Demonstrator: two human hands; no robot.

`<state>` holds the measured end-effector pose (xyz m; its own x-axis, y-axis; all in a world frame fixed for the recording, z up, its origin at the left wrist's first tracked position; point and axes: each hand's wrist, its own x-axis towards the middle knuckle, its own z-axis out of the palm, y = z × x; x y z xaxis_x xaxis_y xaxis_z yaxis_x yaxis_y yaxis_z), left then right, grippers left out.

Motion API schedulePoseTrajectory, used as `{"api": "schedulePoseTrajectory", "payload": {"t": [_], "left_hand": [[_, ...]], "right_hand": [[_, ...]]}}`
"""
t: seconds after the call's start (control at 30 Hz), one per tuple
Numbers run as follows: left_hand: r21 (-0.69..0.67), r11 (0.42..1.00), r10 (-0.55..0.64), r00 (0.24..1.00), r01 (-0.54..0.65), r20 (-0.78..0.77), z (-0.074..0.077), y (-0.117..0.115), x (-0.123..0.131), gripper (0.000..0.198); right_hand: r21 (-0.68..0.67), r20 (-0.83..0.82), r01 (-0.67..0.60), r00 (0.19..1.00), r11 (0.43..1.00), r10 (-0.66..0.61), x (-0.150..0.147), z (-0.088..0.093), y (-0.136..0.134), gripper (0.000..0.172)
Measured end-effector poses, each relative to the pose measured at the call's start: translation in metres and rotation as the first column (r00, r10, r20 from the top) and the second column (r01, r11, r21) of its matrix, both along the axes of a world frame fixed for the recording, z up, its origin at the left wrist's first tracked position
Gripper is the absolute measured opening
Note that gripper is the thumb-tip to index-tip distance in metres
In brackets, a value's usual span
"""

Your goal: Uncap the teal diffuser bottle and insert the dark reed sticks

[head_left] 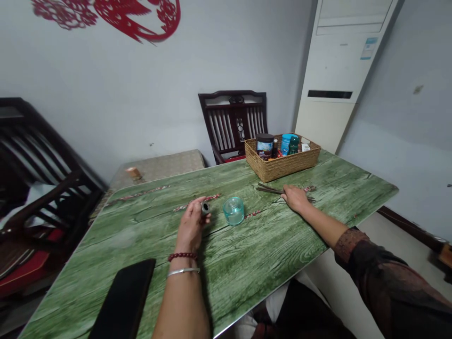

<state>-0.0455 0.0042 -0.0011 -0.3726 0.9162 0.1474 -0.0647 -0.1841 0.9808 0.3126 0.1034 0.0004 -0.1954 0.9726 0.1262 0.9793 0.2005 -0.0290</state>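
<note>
My left hand (191,220) clamps its fingers on the grey cylinder (205,208), left of the glass jar (233,211); my right hand (295,197) pinches the dark sticks (270,189), right of it. Thin sticks need light, even pressure.

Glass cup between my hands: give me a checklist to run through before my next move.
1. Glass cup resting on the green table, apart from both hands: ok.
2. Left hand holding the small grey cylinder: ok.
3. Right hand touching the dark sticks: ok; firmness of grip: cannot tell.
4. Black slab apart from the left forearm: ok.
5. Basket apart from the cup: ok.
</note>
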Motion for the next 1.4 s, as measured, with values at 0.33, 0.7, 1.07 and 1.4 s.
{"api": "schedulePoseTrajectory", "payload": {"t": [0.33,0.7,1.07,1.4], "left_hand": [[0.078,0.997,-0.045,0.972,0.027,0.232,0.008,-0.003,0.022,0.068],[0.149,0.989,0.011,0.997,-0.022,0.072,0.002,0.002,0.033,0.058],[0.108,0.985,-0.118,0.978,0.138,-0.171,0.003,0.019,0.055,0.049],[0.14,0.981,-0.091,0.961,0.131,-0.261,-0.007,0.011,0.057,0.047]], "right_hand": [[0.104,0.031,-0.059,0.998,0.993,0.057,-0.003,0.003,-0.002,0.032],[0.13,-0.581,-0.436,0.694,0.89,0.425,-0.071,0.019,-0.02,0.04],[-0.008,-0.865,-0.567,0.418,0.824,0.279,-0.15,-0.022,-0.031,0.081],[0.004,-0.841,-0.578,0.44,0.816,0.315,-0.147,-0.022,-0.03,0.075]]}}
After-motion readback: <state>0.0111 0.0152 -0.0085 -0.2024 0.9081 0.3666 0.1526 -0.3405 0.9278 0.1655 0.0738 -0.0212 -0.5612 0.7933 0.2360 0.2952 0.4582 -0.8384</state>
